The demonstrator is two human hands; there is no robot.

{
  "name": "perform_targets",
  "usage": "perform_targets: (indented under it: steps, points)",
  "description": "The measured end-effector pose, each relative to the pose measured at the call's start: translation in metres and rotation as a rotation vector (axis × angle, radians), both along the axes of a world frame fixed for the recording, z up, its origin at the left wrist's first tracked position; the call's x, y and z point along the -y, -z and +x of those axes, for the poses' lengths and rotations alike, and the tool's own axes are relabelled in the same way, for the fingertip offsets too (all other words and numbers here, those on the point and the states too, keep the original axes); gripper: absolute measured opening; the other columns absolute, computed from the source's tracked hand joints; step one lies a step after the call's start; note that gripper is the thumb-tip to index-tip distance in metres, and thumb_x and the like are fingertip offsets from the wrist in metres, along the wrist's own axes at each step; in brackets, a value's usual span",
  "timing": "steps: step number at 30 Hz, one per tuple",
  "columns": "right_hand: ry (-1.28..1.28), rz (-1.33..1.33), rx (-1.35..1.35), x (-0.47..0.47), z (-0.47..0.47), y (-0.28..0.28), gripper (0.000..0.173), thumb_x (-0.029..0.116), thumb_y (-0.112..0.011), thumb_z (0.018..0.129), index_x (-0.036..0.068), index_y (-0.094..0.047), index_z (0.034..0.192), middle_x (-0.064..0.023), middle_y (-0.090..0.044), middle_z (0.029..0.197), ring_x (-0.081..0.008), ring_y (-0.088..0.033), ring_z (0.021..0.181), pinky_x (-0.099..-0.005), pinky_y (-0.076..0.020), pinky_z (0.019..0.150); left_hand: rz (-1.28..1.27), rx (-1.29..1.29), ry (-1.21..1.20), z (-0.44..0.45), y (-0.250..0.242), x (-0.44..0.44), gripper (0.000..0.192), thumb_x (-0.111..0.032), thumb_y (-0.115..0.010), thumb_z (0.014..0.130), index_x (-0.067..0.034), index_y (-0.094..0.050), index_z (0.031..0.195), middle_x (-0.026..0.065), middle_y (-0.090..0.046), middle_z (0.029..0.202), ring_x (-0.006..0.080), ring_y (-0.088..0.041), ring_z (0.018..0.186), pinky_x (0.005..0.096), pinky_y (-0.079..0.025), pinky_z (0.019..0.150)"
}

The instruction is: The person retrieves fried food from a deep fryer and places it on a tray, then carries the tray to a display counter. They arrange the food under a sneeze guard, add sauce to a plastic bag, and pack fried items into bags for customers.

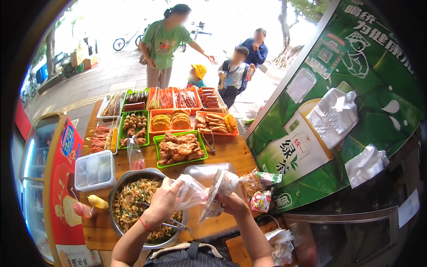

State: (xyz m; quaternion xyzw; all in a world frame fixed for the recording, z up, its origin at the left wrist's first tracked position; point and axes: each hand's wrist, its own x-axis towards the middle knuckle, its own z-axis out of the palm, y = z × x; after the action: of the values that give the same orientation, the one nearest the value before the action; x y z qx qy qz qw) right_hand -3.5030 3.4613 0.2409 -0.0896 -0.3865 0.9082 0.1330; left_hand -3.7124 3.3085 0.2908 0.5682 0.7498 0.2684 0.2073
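Observation:
My left hand [165, 197] grips a thin clear plastic bag [190, 193] above the wooden table [203, 220]. In my right hand [235, 203] is a printed paper food bag [218, 192], tilted, its edge against the plastic bag. Whether anything is inside the paper bag cannot be seen. Below my left forearm stands a large metal bowl [115, 218] of fried noodles [136, 198], with metal tongs [175, 224] lying in it. Behind my hands is a clear plastic sheet or lid [209, 170], partly hidden.
Trays of fried chicken [181, 148], patties [170, 120] and skewers [160, 99] line the far side. Sauce bottles [98, 202] and a lidded plastic box [95, 170] stand left; packaged snacks [257, 187] lie right. Beyond the table are several people. A green panel [320, 173] slants along the right.

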Motion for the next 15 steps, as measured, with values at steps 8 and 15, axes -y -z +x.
perform_targets:
  steps: [8, 15]
  points:
    - [0.218, 0.128, 0.266, 0.001, -0.008, 0.002, 0.047, 0.028, -0.062, 0.092, 0.0, -0.049, 0.127, -0.0079, -0.061, 0.112, -0.0166, -0.06, 0.102, -0.0321, -0.0501, 0.086, 0.04, -0.034, -0.087, 0.011, 0.008, -0.01, 0.022, -0.013, -0.064, 0.084, -0.003, -0.062, 0.104, 0.0175, -0.056, 0.1, 0.0361, -0.062, 0.084, 0.0432, -0.05, 0.073]
    - [0.122, -0.053, 0.12, -0.006, 0.01, 0.02, 0.044, 0.031, -0.057, 0.094, -0.003, -0.051, 0.122, -0.015, -0.062, 0.109, -0.0264, -0.064, 0.095, -0.039, -0.053, 0.084, 0.092, -0.188, -0.195, -0.004, 0.02, -0.002, 0.033, 0.005, -0.051, 0.08, -0.005, -0.064, 0.108, 0.0195, -0.056, 0.12, 0.0361, -0.066, 0.083, 0.042, -0.054, 0.073]
